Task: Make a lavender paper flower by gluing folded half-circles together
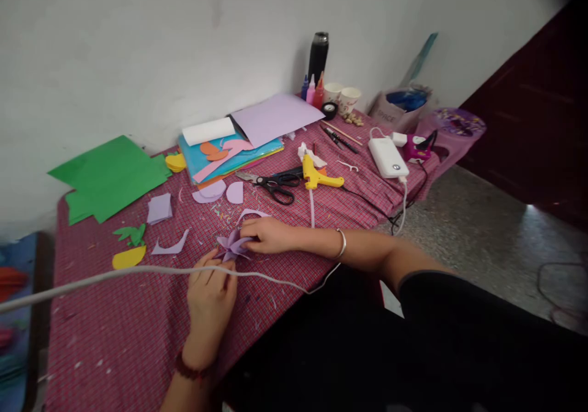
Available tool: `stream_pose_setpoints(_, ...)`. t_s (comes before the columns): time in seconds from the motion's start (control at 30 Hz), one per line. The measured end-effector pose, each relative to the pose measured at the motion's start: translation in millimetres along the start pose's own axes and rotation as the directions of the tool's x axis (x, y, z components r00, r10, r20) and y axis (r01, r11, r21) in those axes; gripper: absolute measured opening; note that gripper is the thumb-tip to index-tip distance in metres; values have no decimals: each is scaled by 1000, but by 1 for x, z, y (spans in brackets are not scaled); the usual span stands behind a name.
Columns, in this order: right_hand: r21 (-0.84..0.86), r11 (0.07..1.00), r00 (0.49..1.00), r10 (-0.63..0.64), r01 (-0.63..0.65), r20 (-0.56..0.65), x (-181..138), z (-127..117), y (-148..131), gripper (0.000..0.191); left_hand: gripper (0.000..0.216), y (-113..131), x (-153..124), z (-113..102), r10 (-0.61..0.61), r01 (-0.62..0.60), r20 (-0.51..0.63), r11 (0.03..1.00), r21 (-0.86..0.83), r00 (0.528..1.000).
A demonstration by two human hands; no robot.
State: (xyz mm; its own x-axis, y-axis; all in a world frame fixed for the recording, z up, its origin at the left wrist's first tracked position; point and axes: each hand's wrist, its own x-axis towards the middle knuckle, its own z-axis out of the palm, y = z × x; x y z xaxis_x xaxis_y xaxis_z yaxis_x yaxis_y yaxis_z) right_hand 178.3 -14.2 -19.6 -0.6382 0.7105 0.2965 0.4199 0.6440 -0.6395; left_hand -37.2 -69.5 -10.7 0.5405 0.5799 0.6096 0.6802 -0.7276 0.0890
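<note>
A purple paper flower (233, 244) with pointed petals is held between my two hands, low over the checked tablecloth. My left hand (212, 286) grips its near left side with fingers bent. From the right, my right hand (266, 235) pinches a petal; its fingertips are partly hidden. Purple paper scraps (171, 243) lie to the left, and rounded purple pieces (235, 193) lie behind the flower. Black-handled scissors (275, 187) rest beyond my right hand. A yellow glue gun (316, 176) stands to their right with a glue stick in it.
A white cable (151, 269) crosses in front of my left hand. Green sheets (114, 176), a stack of purple squares (160, 209) and a yellow half-round (128, 258) lie left. At the back stand a black bottle (318, 57) and paper cups (350, 100). A white power bank (388, 157) lies right.
</note>
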Motion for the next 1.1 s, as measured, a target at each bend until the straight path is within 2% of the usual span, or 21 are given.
stream_pose_setpoints(0.27,-49,999,1000,-14,15,25,1,-9,-4,9,6,-5,-4,5,34,-35,43,999,21,998)
stream_pose_setpoints(0.37,-78,997,1000,-10,10,1,-13,-28,-8,17,6,-5,-2,5,33,-34,50,999,18,998)
stream_pose_setpoints(0.47,-210,970,990,99,-119,-104,-40,-60,-5,15,8,-4,0,2,54,-54,21,999,-1,998)
stream_pose_setpoints(0.57,-329,882,926,249,-338,-283,-77,-93,8,19,10,-3,1,-1,76,-76,-26,997,-3,997)
stream_pose_setpoints(0.63,-365,796,850,326,-483,-413,-100,-111,20,26,12,-2,1,-2,81,-81,-36,997,2,996)
stream_pose_setpoints(0.7,-398,712,792,374,-578,-483,-118,-123,31,29,14,-1,1,-3,86,-86,-46,996,8,995)
stream_pose_setpoints(0.8,-450,638,773,427,-625,-469,-131,-129,46,41,18,4,0,-3,103,-103,-55,995,14,993)
stream_pose_setpoints(0.9,-477,592,760,480,-649,-438,-128,-127,58,51,14,11,-2,-3,107,-106,-30,994,32,994)
stream_pose_setpoints(1.1,-489,521,714,536,-700,-450,-111,-127,64,41,18,17,-6,0,123,-123,7,992,0,992)
